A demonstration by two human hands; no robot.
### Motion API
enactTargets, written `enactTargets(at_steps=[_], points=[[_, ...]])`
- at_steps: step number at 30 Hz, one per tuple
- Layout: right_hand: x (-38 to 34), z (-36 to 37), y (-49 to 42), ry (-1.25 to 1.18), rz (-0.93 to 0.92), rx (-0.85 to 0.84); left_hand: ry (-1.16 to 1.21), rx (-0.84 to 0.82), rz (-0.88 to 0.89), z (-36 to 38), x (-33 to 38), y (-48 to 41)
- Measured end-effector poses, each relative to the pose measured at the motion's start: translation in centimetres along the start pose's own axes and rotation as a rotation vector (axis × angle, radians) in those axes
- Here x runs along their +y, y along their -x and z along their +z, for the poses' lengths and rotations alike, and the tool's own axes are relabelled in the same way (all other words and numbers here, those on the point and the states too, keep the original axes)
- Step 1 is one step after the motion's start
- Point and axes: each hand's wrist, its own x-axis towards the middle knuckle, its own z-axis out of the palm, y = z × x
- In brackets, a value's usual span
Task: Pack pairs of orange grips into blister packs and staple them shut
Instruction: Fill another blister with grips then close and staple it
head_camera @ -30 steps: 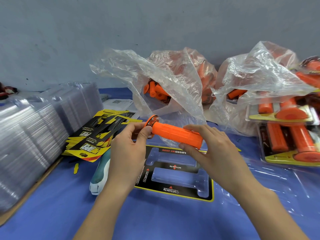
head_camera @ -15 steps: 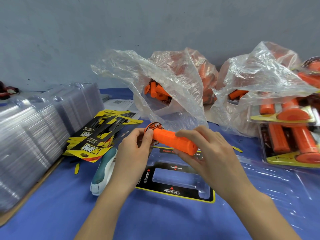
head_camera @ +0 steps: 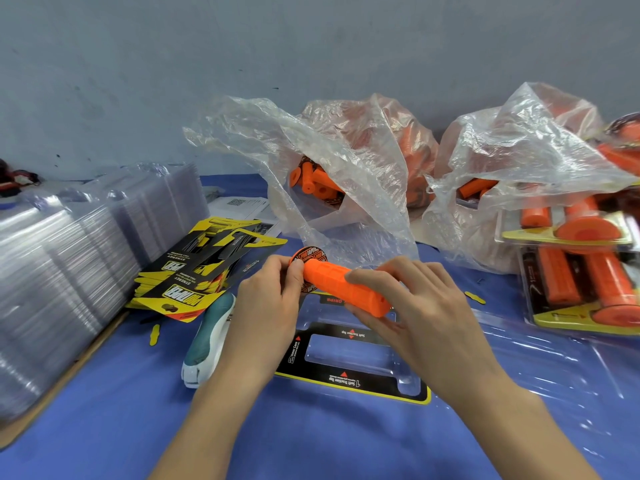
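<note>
Both hands hold one orange grip (head_camera: pixel 337 284) level above an open blister pack (head_camera: pixel 349 372) that has a black and yellow card and two empty cavities. My left hand (head_camera: pixel 268 306) pinches the grip's flanged end, which carries a round black and orange label. My right hand (head_camera: pixel 415 313) wraps its fingers around the other end. A teal and white stapler (head_camera: pixel 207 341) lies on the blue table just left of the pack, partly behind my left wrist.
Two clear plastic bags (head_camera: pixel 346 174) (head_camera: pixel 512 174) of loose orange grips stand behind the pack. Filled blister packs (head_camera: pixel 585 282) pile up at the right. A pile of printed cards (head_camera: pixel 197 271) and stacks of clear blister shells (head_camera: pixel 62 265) fill the left side.
The grip has come lower and nearer to the open blister pack. My right hand's fingers have closed further around its end.
</note>
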Motion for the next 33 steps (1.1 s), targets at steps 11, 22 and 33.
enactTargets(at_steps=[11, 22, 33], points=[[0.1, -1.1, -0.9, -0.642, 0.700, 0.102, 0.348, -0.201, -0.005, -0.1, 2.0, 0.7], [-0.6, -0.8, -1.2, -0.720, 0.771, 0.141, 0.185, -0.022, 0.046, 1.0, 2.6, 1.2], [-0.5, -0.7, -1.3, -0.719, 0.787, 0.173, 0.186, 0.013, 0.048, 1.2, 2.8, 1.2]])
